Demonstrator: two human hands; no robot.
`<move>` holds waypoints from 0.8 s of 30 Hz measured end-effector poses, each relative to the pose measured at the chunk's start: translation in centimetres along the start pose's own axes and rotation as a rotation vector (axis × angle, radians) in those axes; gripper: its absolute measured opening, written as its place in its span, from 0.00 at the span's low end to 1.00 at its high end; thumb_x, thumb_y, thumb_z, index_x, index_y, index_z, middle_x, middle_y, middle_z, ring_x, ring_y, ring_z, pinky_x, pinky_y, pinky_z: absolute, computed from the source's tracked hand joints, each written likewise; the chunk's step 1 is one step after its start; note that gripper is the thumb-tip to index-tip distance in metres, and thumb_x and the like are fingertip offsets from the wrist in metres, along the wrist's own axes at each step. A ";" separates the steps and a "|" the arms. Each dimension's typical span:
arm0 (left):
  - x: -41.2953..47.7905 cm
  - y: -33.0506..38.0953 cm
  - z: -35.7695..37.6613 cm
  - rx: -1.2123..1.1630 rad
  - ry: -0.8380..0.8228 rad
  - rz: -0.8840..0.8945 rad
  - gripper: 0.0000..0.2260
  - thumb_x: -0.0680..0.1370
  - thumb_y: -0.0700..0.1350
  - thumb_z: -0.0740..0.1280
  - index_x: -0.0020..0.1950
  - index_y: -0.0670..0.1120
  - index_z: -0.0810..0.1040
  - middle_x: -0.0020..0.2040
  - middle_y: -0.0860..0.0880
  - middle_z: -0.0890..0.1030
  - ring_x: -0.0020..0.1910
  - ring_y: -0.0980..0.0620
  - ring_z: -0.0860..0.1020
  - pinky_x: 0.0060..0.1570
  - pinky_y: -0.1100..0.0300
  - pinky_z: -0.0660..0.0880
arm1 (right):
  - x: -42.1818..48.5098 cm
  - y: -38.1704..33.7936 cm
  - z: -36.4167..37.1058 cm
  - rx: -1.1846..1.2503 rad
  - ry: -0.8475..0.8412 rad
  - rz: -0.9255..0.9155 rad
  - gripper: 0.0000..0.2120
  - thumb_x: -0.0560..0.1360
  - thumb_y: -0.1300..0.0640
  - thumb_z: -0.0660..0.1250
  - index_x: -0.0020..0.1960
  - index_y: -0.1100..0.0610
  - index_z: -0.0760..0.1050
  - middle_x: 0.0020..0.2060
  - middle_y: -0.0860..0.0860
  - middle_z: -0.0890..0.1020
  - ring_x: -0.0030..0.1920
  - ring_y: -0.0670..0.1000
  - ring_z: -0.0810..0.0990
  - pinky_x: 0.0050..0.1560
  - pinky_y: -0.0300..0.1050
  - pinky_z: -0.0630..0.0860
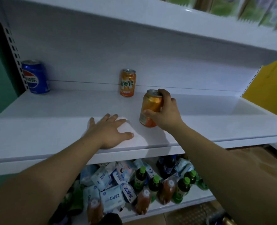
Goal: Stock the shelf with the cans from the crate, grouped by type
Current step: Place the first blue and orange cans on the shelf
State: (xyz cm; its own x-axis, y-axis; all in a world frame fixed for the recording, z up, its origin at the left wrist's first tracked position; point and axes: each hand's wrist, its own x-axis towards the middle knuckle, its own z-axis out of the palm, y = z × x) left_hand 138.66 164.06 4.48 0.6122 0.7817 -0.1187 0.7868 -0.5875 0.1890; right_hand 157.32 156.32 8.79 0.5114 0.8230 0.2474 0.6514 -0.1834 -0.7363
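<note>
The right hand (pixel 164 113) gripped an orange can (pixel 150 108), tilted, at the shelf (pixel 53 117) front; the left hand (pixel 109 130) lay spread flat. Best set it upright beside the standing orange can (pixel 127 82), well apart from the blue can (pixel 35 77).

White shelf (pixel 53 114); blue can (pixel 35 77) at left; orange can (pixel 127 82) mid-back
</note>
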 end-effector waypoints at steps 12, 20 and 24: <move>0.2 0.1 0.2 -0.035 -0.006 -0.021 0.37 0.71 0.74 0.52 0.76 0.63 0.49 0.78 0.59 0.45 0.77 0.56 0.43 0.72 0.40 0.38 | 5.8 1.7 1.4 0.060 -0.039 -0.088 0.38 0.73 0.59 0.71 0.75 0.47 0.53 0.66 0.53 0.70 0.63 0.55 0.72 0.60 0.52 0.73; 0.2 0.0 0.2 -0.020 -0.023 -0.020 0.36 0.71 0.74 0.51 0.76 0.63 0.47 0.78 0.59 0.43 0.77 0.57 0.41 0.73 0.40 0.38 | 10.1 2.4 3.1 -0.024 -0.016 -0.041 0.45 0.72 0.57 0.72 0.77 0.46 0.47 0.67 0.55 0.70 0.66 0.57 0.72 0.64 0.53 0.70; 0.2 0.0 0.3 -0.019 -0.023 -0.018 0.37 0.71 0.74 0.50 0.76 0.63 0.46 0.78 0.60 0.43 0.76 0.58 0.40 0.73 0.41 0.37 | 11.8 2.8 4.1 -0.013 -0.049 -0.043 0.42 0.77 0.59 0.65 0.79 0.52 0.39 0.70 0.55 0.71 0.68 0.57 0.71 0.67 0.53 0.67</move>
State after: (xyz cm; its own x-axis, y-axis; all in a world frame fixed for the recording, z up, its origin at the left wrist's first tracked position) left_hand 138.77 164.13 4.14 0.5996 0.7871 -0.1448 0.7964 -0.5691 0.2047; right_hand 162.87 167.67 7.07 0.4550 0.8555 0.2473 0.6794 -0.1540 -0.7174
